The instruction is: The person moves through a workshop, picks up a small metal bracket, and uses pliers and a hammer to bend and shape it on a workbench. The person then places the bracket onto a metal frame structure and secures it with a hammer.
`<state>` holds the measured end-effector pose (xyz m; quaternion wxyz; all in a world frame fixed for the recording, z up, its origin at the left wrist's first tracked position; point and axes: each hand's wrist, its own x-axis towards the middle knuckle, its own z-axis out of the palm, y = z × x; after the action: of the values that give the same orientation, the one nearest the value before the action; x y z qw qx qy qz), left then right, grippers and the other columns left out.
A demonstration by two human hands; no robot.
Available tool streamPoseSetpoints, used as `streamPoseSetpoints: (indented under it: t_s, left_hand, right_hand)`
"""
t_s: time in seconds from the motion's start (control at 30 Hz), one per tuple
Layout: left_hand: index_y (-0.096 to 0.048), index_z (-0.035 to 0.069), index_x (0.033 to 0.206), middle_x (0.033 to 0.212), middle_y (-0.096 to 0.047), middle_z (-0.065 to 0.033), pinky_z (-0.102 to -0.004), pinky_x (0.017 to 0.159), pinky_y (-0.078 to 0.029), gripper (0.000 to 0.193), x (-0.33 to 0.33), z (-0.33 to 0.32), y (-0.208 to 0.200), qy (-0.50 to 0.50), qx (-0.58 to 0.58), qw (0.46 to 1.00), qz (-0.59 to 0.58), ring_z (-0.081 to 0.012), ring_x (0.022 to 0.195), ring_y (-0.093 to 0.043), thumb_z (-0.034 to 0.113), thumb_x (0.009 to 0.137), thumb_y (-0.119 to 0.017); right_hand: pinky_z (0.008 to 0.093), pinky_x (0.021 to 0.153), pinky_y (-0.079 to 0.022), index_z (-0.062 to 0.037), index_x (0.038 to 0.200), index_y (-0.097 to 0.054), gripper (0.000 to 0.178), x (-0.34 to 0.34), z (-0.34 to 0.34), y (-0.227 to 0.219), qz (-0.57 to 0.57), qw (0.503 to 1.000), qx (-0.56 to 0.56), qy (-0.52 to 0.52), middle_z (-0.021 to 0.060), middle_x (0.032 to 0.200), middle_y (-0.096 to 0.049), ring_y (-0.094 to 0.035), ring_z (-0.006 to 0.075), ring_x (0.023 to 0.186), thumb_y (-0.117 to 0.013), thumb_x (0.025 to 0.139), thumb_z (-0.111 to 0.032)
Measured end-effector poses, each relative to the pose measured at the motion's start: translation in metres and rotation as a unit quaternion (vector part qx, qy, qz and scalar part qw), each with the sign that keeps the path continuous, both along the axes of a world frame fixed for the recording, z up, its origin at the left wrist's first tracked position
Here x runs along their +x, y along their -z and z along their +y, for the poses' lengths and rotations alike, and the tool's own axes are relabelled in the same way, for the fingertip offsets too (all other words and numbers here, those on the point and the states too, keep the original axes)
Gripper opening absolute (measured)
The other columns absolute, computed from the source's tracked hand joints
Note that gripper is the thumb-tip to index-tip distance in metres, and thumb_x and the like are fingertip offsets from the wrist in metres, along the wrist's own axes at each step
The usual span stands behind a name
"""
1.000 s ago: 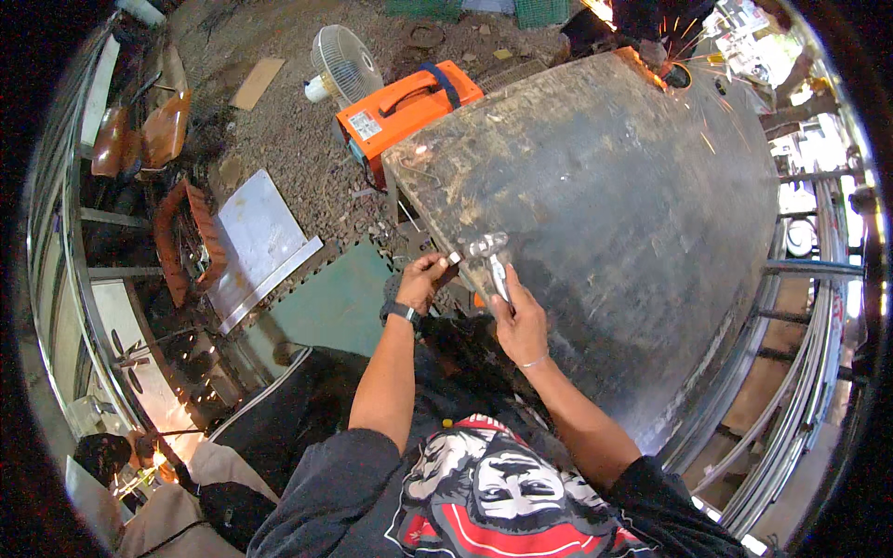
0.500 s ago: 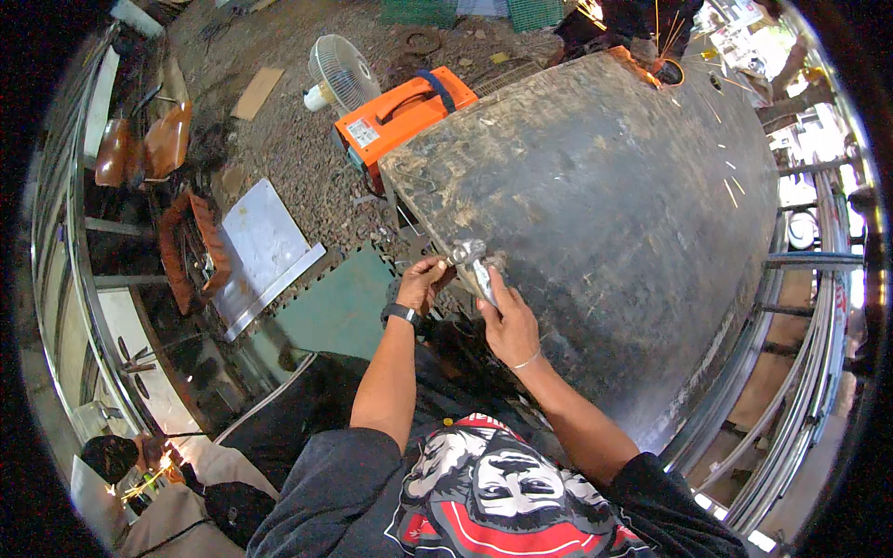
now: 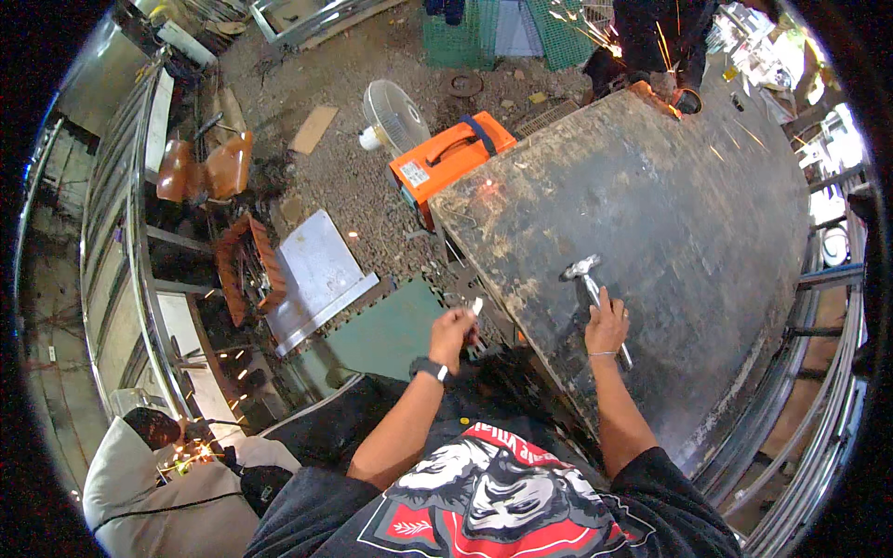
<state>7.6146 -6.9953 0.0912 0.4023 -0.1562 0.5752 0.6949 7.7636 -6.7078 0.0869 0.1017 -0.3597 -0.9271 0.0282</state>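
My left hand (image 3: 451, 337), with a dark watch on its wrist, is closed in a pinch just off the table's left edge. A small pale piece (image 3: 477, 305) sticks out from its fingertips; its exact kind is too small to tell. My right hand (image 3: 606, 327) is over the dark, scuffed table (image 3: 688, 223), its fingers around the handle of a hammer (image 3: 584, 268). The hammer's metal head points away from me, and the handle's end shows below my palm. Whether the hammer rests on the tabletop I cannot tell.
An orange machine (image 3: 446, 160) with a strap stands by the table's far left corner, beside a fan (image 3: 395, 116). Sparks fly near a co-worker (image 3: 651, 46) at the far end and another person (image 3: 186, 474) at lower left. Metal bars (image 3: 791, 446) line the right side.
My right hand has carried the hammer rightward, away from my left hand and onto the tabletop area. The left hand now shows the pale piece, slightly lower beside the table edge. The view has shifted.
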Motion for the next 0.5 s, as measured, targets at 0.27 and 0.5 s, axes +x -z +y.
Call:
streamPoseSetpoints:
  t_s: [0.27,0.5]
  left_hand:
    - [-0.059,0.010,0.104,0.076,-0.060,-0.0039,-0.0302,0.052,-0.048,0.020,0.049,-0.047,-0.039,0.027,-0.007,0.999,-0.036,-0.0142,0.060,-0.057,0.028,0.100,-0.067]
    - [-0.062,0.007,0.093,0.077,-0.062,-0.0019,-0.0264,0.057,-0.047,0.029,0.017,-0.067,-0.069,0.106,0.016,0.993,-0.053,-0.0125,0.061,-0.058,0.034,0.100,-0.069]
  right_hand:
    - [0.0509,0.096,-0.053,-0.0116,0.134,-0.060,0.041,-0.184,-0.089,-0.047,0.086,0.941,-0.194,-0.265,0.0219,0.127,-0.060,-0.060,0.0415,0.119,-0.067,0.094,-0.017]
    - [0.0466,0.096,-0.053,-0.0051,0.103,-0.071,0.017,-0.227,-0.087,0.012,-0.021,0.943,-0.103,-0.315,0.0153,0.110,-0.063,-0.065,0.0361,0.106,-0.066,0.088,-0.011]
